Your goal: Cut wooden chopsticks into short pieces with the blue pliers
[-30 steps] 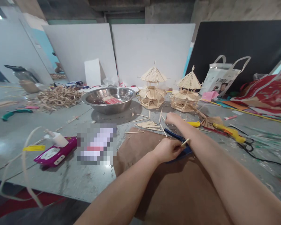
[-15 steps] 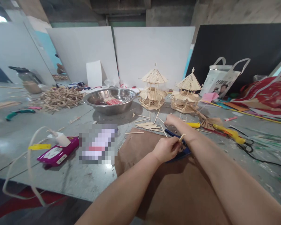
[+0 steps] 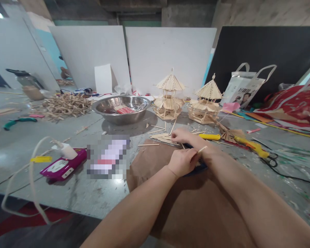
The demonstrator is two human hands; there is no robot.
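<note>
My left hand (image 3: 184, 162) is closed in a pinch on a short thin wooden stick (image 3: 203, 149), whose end pokes out to the right in front of my right forearm. Farther forward, my right hand (image 3: 180, 135) is at the right end of a pile of loose wooden sticks (image 3: 161, 137). Its fingers are curled, and whatever lies between them is hidden. Under my hands is a blue object (image 3: 200, 170) that looks like tool handles, mostly covered. It rests on a brown sheet (image 3: 147, 165).
Two stick-built pagoda models (image 3: 167, 103) stand beyond the pile, right of a steel bowl (image 3: 121, 119). A yellow glue gun (image 3: 253, 146) with a black cord lies right. A purple power strip (image 3: 64, 168) and a blurred-out phone-like object (image 3: 108, 156) lie left.
My right hand has moved left and slightly nearer, onto the edge of the stick pile. My left hand has hardly moved, and its stick has tipped toward the right.
</note>
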